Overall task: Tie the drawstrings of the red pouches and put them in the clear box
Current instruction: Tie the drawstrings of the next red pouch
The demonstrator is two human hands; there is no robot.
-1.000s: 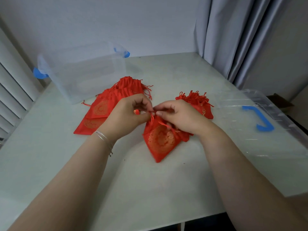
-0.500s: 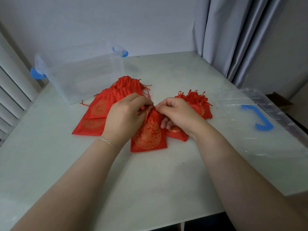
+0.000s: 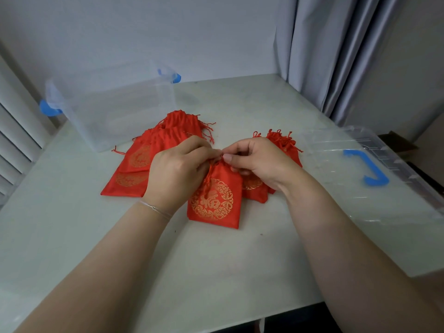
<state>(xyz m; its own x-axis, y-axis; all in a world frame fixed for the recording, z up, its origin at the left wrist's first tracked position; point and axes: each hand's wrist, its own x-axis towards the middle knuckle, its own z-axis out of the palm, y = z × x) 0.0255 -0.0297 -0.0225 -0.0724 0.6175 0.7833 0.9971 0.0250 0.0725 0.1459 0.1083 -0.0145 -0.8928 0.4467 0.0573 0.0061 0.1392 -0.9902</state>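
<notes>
A red pouch [image 3: 216, 200] with a gold round emblem lies flat on the table in front of me. My left hand [image 3: 176, 171] and my right hand [image 3: 254, 162] both pinch its red drawstring at the pouch's top, fingertips almost touching. To the left lies a pile of red pouches [image 3: 144, 162], partly under my left hand. More red pouches [image 3: 283, 145] sit behind my right hand, mostly hidden. The clear box [image 3: 115, 111] with blue handles stands at the back left, with nothing visible inside.
The box's clear lid [image 3: 360, 179] with a blue handle lies flat at the right. Grey curtains [image 3: 336, 56] hang at the back right corner. A slatted shutter [image 3: 14, 145] runs along the left. The pale table [image 3: 216, 272] ends close to my body.
The pouch under my hands has turned from tilted to lying flat and square, emblem up. Both hands have stayed pinched at its top on the drawstring.
</notes>
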